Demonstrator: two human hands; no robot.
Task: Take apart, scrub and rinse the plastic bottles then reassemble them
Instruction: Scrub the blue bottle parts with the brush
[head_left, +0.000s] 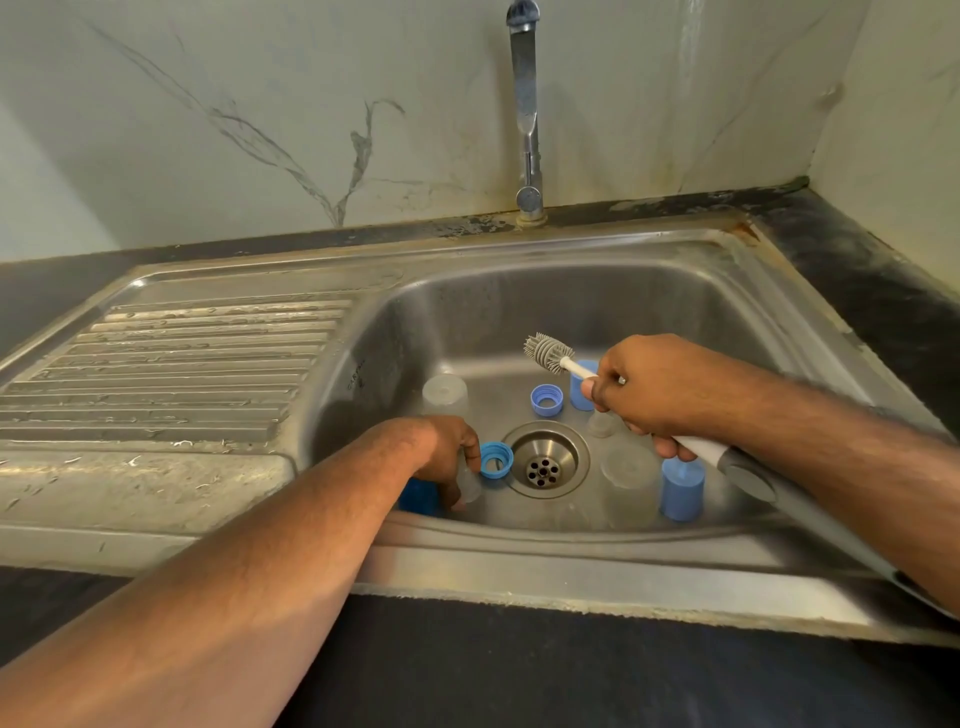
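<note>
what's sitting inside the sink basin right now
Around the drain: two blue rings, blue caps, clear cups. Left hand grips a clear piece; more blue beneath stays hidden.

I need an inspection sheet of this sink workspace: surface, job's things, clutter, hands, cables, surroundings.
Surface: steel sink, ribbed drainboard on its left, drain open.
Job's things: blue rings, blue caps, clear cup, clear lid, all apart in the basin.
Clutter: nothing seen.
Hands: left hand grips a clear bottle; right hand holds the bottle brush, bristles up.
Cables: nothing seen.
Surroundings: tap not running, marbled wall, dark counter.
</note>
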